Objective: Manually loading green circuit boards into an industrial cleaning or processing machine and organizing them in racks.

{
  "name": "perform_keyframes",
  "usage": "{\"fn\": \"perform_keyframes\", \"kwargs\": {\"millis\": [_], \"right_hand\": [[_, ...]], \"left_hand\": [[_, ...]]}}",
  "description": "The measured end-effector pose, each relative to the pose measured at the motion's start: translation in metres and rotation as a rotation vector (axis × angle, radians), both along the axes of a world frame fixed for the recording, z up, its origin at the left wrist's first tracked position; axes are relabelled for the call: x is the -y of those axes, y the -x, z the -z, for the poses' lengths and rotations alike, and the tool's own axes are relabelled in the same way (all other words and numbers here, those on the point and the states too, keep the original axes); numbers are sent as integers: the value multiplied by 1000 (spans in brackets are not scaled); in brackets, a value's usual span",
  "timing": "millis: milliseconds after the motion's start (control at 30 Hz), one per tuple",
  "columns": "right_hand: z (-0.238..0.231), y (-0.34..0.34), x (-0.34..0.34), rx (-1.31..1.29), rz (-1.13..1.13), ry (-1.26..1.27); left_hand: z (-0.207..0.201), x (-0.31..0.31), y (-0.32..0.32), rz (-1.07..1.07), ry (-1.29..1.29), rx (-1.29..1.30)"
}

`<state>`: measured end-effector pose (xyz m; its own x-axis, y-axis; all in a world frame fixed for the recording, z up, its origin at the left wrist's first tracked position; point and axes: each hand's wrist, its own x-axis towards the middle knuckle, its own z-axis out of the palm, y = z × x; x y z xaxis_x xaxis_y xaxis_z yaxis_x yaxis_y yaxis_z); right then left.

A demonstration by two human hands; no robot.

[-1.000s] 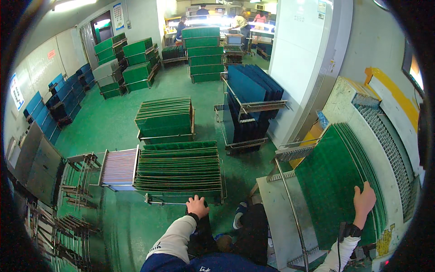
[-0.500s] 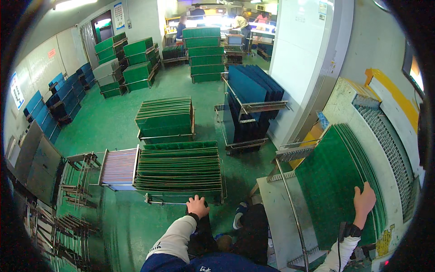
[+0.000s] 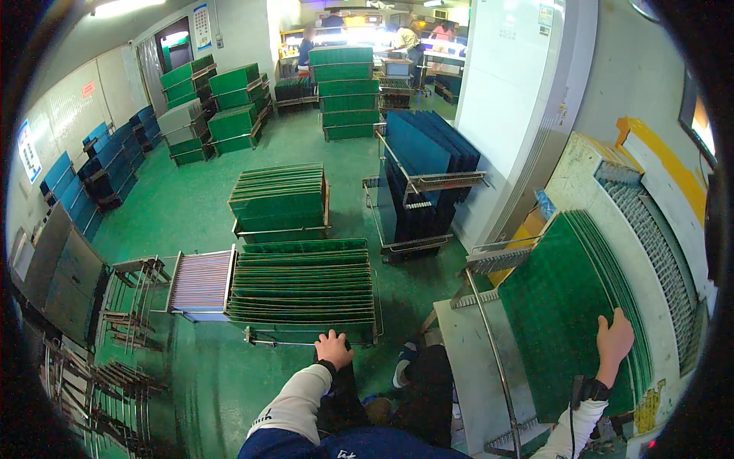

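Observation:
My right hand (image 3: 616,342) is at the edge of the front green panel (image 3: 562,306), thumb towards its face and the other fingers curled over the edge, partly hidden. Several more green panels stand close behind it, leaning in a metal rack (image 3: 489,329) with a slotted bar and a long rod. My left hand (image 3: 334,350) lies over my dark-clothed knee, fingers slightly spread, with nothing visibly held. Just beyond it stands a low rack filled with upright green panels (image 3: 302,283).
A rack of white-edged panels (image 3: 200,283) adjoins on the left. Farther off stand another green-panel rack (image 3: 277,203) and dark blue panels (image 3: 428,153). Bare metal racks (image 3: 134,306) line the lower left. A slotted machine (image 3: 650,245) borders the right. People work at lit benches far back.

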<state>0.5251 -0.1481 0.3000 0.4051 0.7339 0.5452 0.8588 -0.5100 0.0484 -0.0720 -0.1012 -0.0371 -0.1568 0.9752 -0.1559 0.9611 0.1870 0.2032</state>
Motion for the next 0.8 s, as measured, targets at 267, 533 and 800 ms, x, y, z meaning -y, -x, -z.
{"fn": "perform_keyframes", "kwargs": {"millis": [267, 533, 800], "right_hand": [[-10, 14, 0, -53, 38, 37], [-1, 2, 0, -10, 6, -6], [8, -6, -2, 92, -57, -66]], "left_hand": [[1, 0, 0, -5, -8, -4], [0, -1, 0, -7, 27, -6], [0, 0, 1, 5, 33, -18]]}}
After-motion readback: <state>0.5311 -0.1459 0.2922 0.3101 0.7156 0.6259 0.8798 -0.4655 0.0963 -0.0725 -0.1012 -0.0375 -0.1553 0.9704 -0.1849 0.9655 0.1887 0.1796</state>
